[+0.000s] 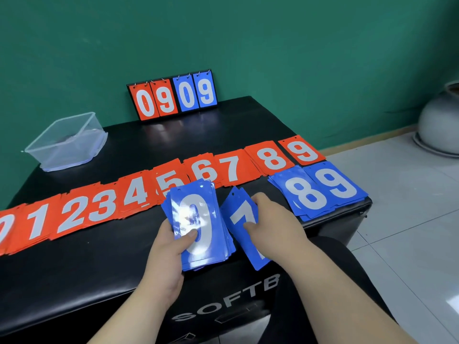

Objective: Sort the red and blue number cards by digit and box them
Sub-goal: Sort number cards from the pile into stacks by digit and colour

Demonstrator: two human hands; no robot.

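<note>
Plainly the red half is sorted and the blue half is under way. On the black padded table (104,269) the red row (74,214) runs in ten overlapping piles, 0 at the left edge through 9 at the far right. Behind it stand one flip scoreboard (172,95) with four panels, two red and two blue, reading 09 09, and one clear plastic box (62,155) at the back left corner, with no cards that I can make out in it. Two blue piles lie in front of the red ones at the right end: the blue 8 pile (305,194) and the blue 9 pile (335,182), overlapping. The left hand (164,256) grips one blue stack (198,219) from beneath, thumb pressed on its face; glare blurs the top digit, probably a 0. The right hand (273,219) pinches a single blue 7 card (238,214), thumb on its face and fingers curled over its far edge, low over the table just left of the 8s. The next move looks like laying that 7 flat beside the 8 pile, below the red 7s, then dealing the next card off the stack; boxing comes later.
</note>
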